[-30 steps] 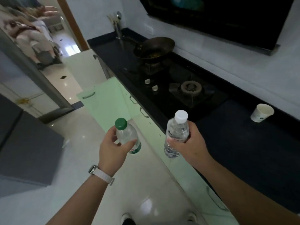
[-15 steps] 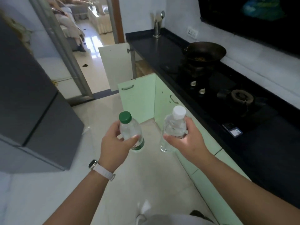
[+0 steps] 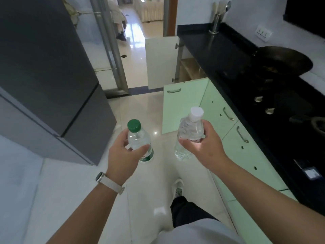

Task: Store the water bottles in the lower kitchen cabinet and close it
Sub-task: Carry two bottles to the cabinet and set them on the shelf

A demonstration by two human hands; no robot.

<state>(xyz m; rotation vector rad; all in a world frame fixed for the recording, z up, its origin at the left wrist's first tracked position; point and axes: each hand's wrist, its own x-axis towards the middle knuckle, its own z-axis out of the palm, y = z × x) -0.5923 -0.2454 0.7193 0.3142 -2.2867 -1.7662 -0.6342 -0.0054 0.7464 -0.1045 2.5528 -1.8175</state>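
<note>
My left hand [image 3: 124, 155] grips a clear water bottle with a green cap [image 3: 138, 138] around its middle. A second clear bottle, this one white-capped [image 3: 190, 131], is held by my right hand [image 3: 204, 147]. Both bottles are upright over the floor in front of me. Ahead on the right, a pale green lower cabinet door [image 3: 181, 106] stands swung out into the aisle. Farther back a white cabinet door [image 3: 161, 62] is also swung out, showing a wooden shelf [image 3: 190, 69] inside.
A black countertop [image 3: 228, 55] runs along the right with a wok [image 3: 283, 60] on a gas hob. Pale green drawer fronts [image 3: 246, 152] sit below it. A tall grey fridge [image 3: 44, 76] stands on the left. A glass doorway [image 3: 112, 41] leads out at the far end.
The view has swung left and forward along the aisle, so the swung-out doors now lie straight ahead. Both hands keep the bottles at the same height.
</note>
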